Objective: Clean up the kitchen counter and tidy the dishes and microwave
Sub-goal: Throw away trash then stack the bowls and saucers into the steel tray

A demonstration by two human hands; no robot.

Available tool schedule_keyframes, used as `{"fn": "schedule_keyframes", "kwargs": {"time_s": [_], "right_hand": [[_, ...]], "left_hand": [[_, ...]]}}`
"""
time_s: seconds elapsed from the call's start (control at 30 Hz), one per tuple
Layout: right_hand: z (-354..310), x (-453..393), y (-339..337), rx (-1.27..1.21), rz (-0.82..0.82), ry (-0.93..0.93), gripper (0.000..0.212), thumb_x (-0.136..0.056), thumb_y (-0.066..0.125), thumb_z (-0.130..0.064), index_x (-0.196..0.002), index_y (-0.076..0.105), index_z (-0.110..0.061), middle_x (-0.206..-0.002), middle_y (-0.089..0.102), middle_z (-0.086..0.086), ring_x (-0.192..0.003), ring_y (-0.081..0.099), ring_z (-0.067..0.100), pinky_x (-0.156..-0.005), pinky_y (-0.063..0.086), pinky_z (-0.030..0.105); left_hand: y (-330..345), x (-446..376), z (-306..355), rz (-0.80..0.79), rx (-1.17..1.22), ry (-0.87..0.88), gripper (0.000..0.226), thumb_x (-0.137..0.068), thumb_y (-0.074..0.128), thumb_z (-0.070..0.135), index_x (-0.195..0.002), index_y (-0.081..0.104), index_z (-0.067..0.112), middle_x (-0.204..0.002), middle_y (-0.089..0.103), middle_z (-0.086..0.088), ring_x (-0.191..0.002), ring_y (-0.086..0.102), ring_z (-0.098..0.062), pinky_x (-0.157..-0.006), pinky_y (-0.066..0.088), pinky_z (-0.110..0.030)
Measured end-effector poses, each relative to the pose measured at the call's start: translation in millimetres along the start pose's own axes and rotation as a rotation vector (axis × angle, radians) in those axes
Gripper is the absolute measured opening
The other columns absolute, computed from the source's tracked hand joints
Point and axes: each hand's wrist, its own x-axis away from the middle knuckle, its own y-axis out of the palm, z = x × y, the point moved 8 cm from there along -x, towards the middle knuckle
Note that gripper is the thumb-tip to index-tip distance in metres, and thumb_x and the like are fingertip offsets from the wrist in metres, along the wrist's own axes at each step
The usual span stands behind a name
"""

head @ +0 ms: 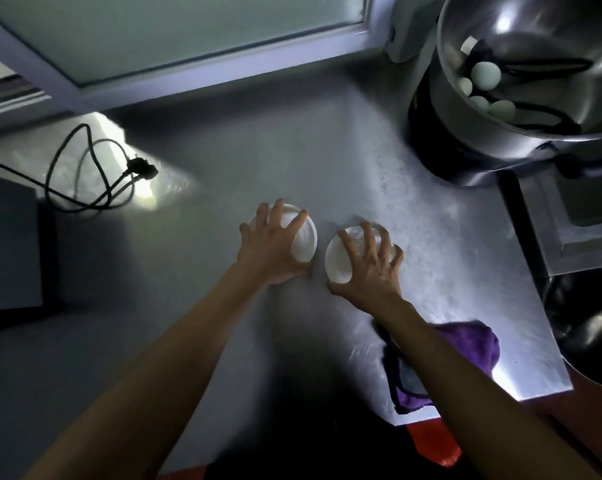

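Two small white bowls stand side by side in the middle of the steel counter (223, 161). My left hand (271, 247) lies spread over the left white bowl (306, 240), fingers wrapped around its rim. My right hand (368, 265) grips the right white bowl (337, 261) from above in the same way, thumb at its near edge. Both bowls touch the counter. A purple cloth (465, 351) lies crumpled near the counter's front right edge, partly under my right forearm.
A large steel bowl (534, 36) holding several pale eggs sits on a dark appliance at the back right. A black power cord with plug (140, 168) loops at the left, beside a dark box-shaped appliance (8, 244). A window frame runs along the back. A sink edge (576, 237) is at the right.
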Motion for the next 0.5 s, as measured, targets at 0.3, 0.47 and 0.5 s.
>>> {"fn": "schedule_keyframes", "kwargs": {"time_s": [0.3, 0.47, 0.5], "right_hand": [[-60, 13, -14, -0.037, 0.011, -0.171, 0.108, -0.063, 0.067, -0.078, -0.152, 0.017, -0.043, -0.161, 0.005, 0.005, -0.145, 0.009, 0.038, -0.108, 0.025, 0.06], [-110, 27, -17, -0.014, 0.015, -0.266, 0.106, -0.065, 0.068, -0.077, -0.152, 0.017, -0.044, -0.162, 0.005, 0.004, -0.146, 0.009, 0.039, -0.108, 0.025, 0.061], [-122, 31, -16, -0.003, 0.018, -0.284, 0.106, -0.065, 0.067, -0.077, -0.152, 0.016, -0.044, -0.162, 0.004, 0.004, -0.146, 0.009, 0.039, -0.108, 0.025, 0.062]], "left_hand": [[-3, 72, -39, 0.061, 0.029, -0.115, 0.11, -0.064, 0.072, 0.071, -0.154, 0.015, 0.041, -0.162, 0.003, -0.006, -0.147, 0.005, -0.037, -0.106, 0.031, -0.065], [-3, 126, -81, 0.088, 0.096, -0.221, 0.108, -0.066, 0.069, 0.071, -0.153, 0.011, 0.043, -0.163, 0.0, -0.005, -0.148, 0.002, -0.038, -0.108, 0.027, -0.066], [-2, 140, -91, 0.098, 0.11, -0.243, 0.108, -0.067, 0.068, 0.071, -0.154, 0.01, 0.043, -0.163, 0.0, -0.005, -0.149, 0.002, -0.038, -0.108, 0.027, -0.066]]}}
